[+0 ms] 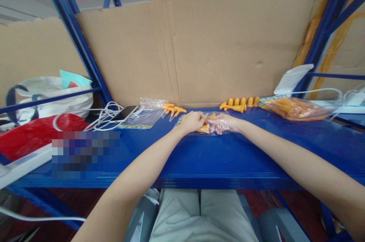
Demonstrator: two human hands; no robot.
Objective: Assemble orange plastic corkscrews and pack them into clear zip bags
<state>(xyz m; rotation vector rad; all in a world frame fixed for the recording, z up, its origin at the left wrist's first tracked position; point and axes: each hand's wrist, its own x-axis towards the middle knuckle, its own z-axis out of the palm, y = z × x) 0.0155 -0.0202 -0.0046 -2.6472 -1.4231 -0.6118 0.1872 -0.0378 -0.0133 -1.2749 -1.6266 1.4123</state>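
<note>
Left hand (pixel 192 121) fingers curled closed, pinching an orange plastic piece (pixel 203 128) at the mouth of a clear bag (pixel 212 127). Right hand (pixel 226 123) is half open, its fingers seemingly inside the bag and spreading it. Under the bag is a blue shelf (pixel 216 158). Behind and right of the bag stands a row of orange pieces (pixel 242 102); well left of it lies a phone (pixel 124 113). This looks like bagging; sliding the piece in calls for the mouth held open

one phone (pixel 124 113), two hands (pixel 193 121) (pixel 226 123)
</note>
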